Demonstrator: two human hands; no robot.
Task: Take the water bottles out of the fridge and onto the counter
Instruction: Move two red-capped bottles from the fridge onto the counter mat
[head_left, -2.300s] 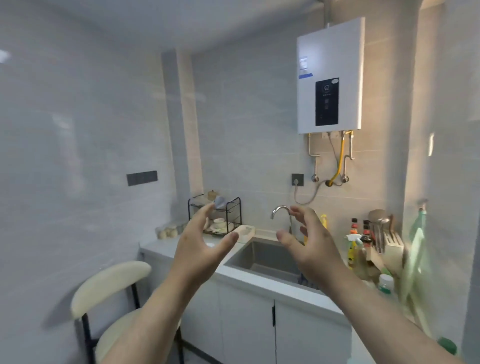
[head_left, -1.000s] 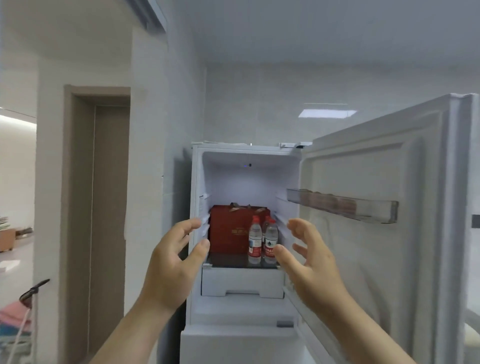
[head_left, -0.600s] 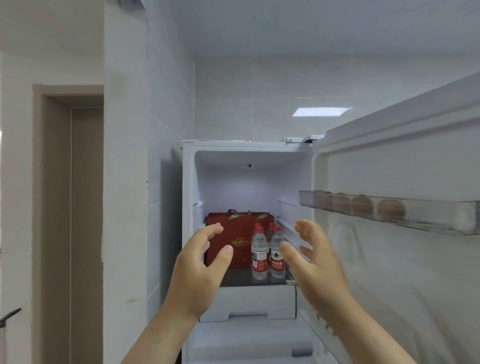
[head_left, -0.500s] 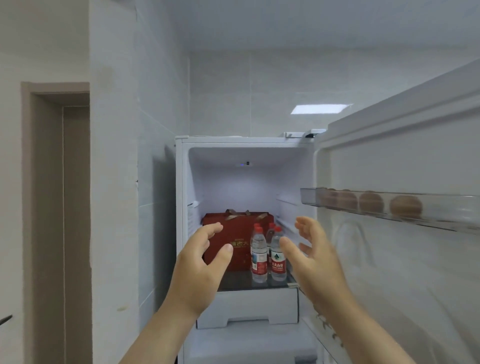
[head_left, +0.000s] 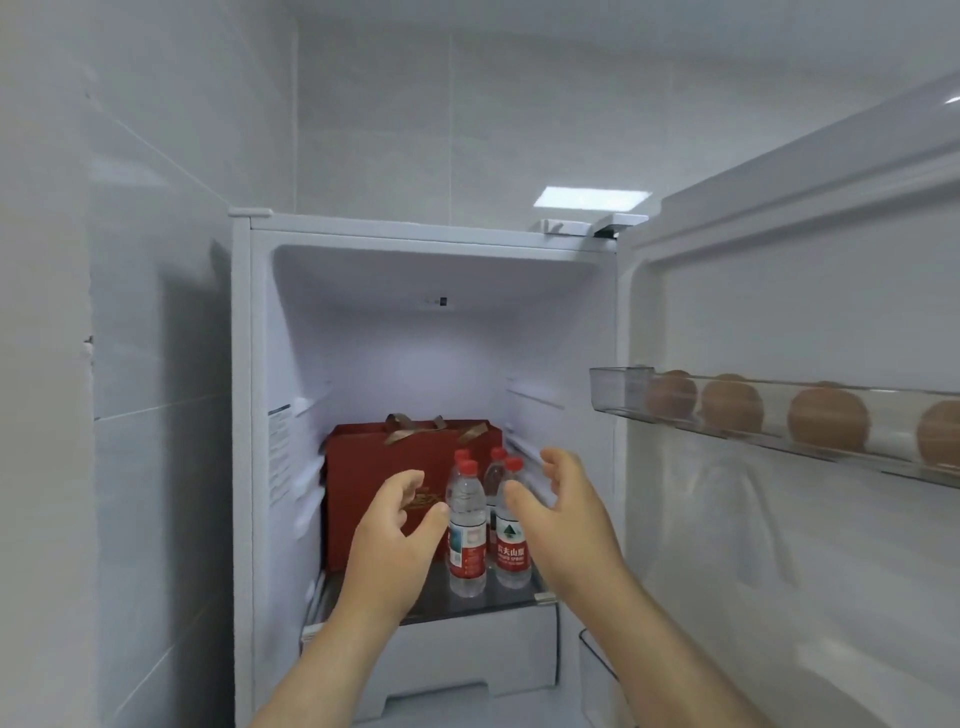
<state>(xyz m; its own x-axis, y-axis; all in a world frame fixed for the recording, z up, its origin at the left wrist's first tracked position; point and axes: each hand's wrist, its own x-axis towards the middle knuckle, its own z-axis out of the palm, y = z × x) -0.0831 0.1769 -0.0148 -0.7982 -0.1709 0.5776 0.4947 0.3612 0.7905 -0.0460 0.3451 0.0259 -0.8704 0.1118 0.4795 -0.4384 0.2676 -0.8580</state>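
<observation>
Several clear water bottles with red caps and red labels stand together on the glass shelf (head_left: 467, 605) of the open white fridge (head_left: 244, 415). The front left bottle (head_left: 467, 535) and the front right bottle (head_left: 511, 551) hide the others except for their caps. My left hand (head_left: 395, 540) is open just left of the bottles, thumb close to the front left one. My right hand (head_left: 561, 514) is open just right of them, thumb near the front right bottle's neck. Neither hand holds anything.
A red gift box (head_left: 384, 488) with ribbon handles stands behind and left of the bottles. The fridge door (head_left: 779, 545) is swung open on the right, with several brown eggs in its clear rack (head_left: 727, 410). A white drawer (head_left: 452, 654) sits under the shelf. A tiled wall (head_left: 104, 364) is at the left.
The view turned from the sink counter to the open fridge and came closer. Both open hands have moved in to either side of the bottles.
</observation>
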